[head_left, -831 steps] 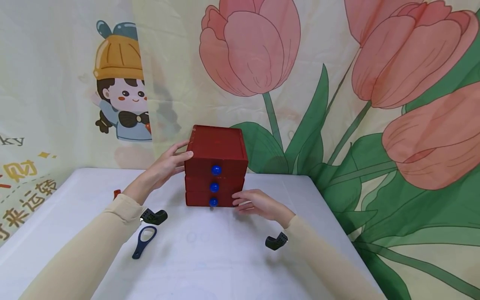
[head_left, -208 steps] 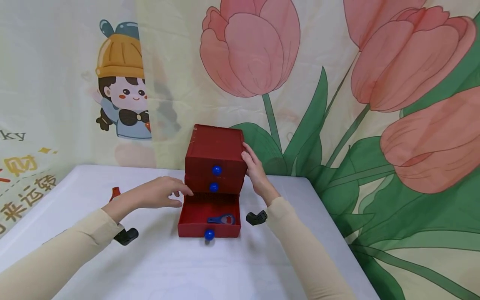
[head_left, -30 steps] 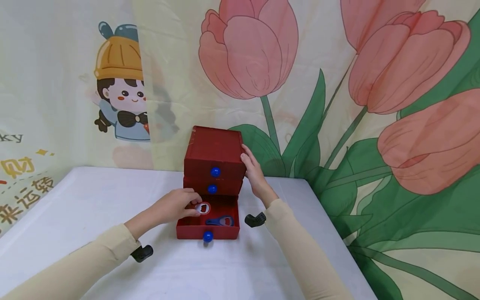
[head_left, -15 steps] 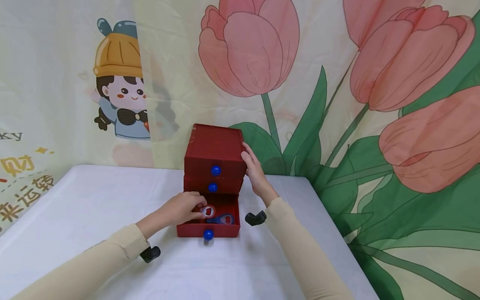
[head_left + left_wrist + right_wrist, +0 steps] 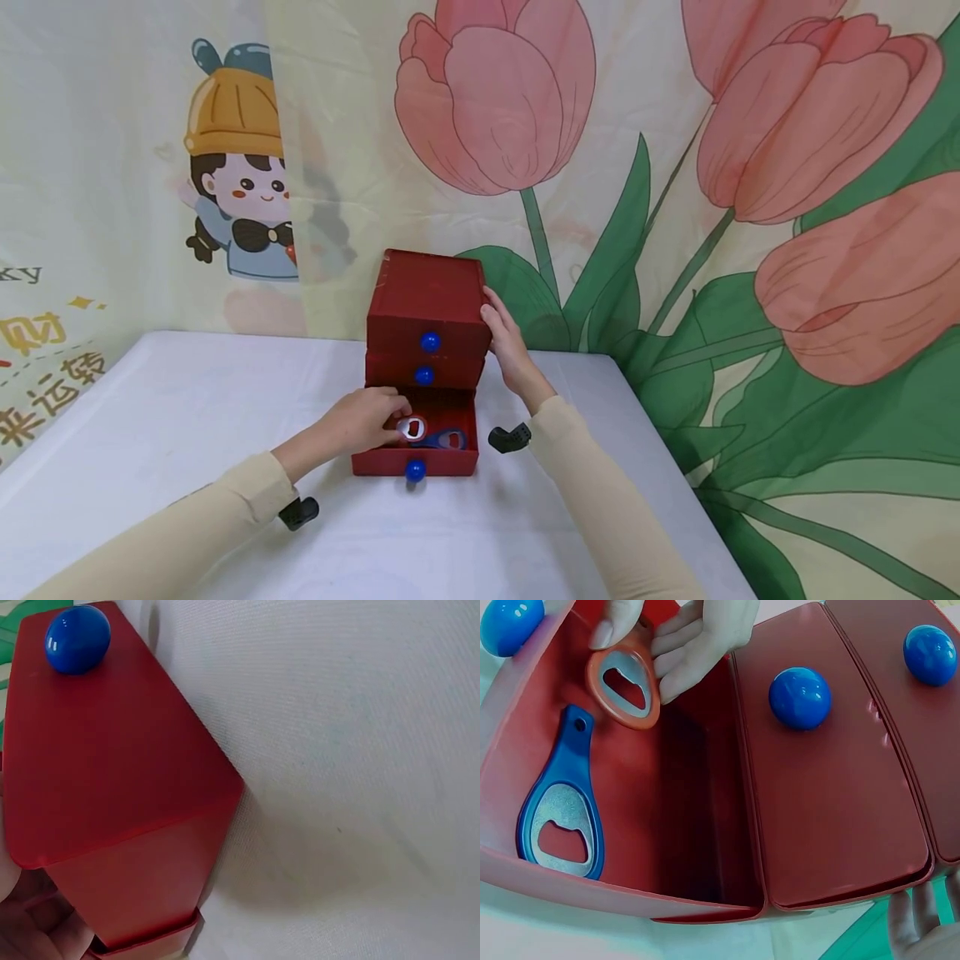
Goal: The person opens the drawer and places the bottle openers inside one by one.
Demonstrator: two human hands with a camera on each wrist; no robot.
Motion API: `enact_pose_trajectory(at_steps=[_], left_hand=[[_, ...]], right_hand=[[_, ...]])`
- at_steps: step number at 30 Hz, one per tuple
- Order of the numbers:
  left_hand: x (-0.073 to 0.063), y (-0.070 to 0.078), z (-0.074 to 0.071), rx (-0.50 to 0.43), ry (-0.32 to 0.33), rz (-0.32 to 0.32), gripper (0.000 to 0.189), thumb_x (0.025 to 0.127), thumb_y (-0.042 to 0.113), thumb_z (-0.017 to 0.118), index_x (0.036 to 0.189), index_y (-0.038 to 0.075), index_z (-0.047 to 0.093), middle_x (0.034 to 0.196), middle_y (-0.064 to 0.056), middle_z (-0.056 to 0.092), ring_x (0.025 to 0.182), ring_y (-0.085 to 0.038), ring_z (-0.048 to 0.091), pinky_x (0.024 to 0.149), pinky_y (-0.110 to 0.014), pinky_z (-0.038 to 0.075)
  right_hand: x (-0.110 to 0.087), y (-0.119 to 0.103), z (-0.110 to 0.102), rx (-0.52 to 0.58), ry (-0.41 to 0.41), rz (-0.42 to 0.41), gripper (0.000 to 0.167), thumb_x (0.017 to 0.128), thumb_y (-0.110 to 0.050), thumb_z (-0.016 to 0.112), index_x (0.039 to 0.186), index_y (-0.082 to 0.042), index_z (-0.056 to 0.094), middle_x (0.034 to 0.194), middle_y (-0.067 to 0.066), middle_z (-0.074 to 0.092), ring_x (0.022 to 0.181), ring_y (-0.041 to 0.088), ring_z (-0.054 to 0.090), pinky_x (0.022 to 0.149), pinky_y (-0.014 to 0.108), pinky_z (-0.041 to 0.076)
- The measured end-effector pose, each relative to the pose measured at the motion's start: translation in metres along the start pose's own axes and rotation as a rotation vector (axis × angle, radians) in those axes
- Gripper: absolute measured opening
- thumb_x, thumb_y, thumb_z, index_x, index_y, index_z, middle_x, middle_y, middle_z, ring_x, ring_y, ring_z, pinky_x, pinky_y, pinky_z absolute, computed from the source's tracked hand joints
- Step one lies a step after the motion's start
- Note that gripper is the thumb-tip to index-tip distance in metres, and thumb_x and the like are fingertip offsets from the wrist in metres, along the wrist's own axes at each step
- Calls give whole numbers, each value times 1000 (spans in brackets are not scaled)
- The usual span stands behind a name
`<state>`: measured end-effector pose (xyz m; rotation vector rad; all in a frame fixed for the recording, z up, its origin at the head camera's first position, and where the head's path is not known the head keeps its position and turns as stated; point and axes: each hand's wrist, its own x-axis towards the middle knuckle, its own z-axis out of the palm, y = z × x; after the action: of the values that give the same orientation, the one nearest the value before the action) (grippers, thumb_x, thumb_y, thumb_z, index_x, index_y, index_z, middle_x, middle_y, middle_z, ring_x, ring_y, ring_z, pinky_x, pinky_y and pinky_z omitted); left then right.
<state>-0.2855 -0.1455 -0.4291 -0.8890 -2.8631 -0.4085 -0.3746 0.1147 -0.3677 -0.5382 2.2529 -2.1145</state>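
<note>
A small red chest of drawers [image 5: 427, 283] has blue ball knobs, and its bottom drawer [image 5: 375, 463] is pulled out. Inside that drawer lies a blue bottle opener [image 5: 562, 795] with a metal insert. My left hand [image 5: 360, 421] reaches over the drawer's left side. Between its thumb and fingers it pinches a red bottle opener [image 5: 636, 714] by the handle end, the metal head pointing towards the drawer front. My right hand [image 5: 512, 350] rests against the chest's right side with its fingers straight. In the left wrist view, the drawer front hides most of the left hand.
The chest stands on a white-covered table [image 5: 225, 392], near its back edge. Behind hangs a cloth backdrop [image 5: 330, 167] printed with tulips and a cartoon figure. The two upper drawers are closed.
Over the last second, my left hand has shifted slightly right and nearer, bringing the red bottle opener close to the blue one. The right hand stays put. Earlier, the bottom drawer was closed.
</note>
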Motion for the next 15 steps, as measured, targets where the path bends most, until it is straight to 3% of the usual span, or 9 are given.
enact_pose_trajectory(at_steps=[8,15], left_hand=[[-2,-4,2,-47,18,8,33,87,25,91,114,13,78,98,0,71,84,-11,60,74,-30,59],[-13,-6,-12,-138,45,10,34,90,23,88,120,11,77,106,-3,73,94,-18,68,82,-35,62]], right_hand=[[0,1,1,1,3,1,59,113,-47,42,169,-36,27,171,0,31,152,30,38,124,61,33],[1,2,2,0,6,-8,58,113,-46,42,169,-36,28,170,-1,33,152,28,38,124,61,34]])
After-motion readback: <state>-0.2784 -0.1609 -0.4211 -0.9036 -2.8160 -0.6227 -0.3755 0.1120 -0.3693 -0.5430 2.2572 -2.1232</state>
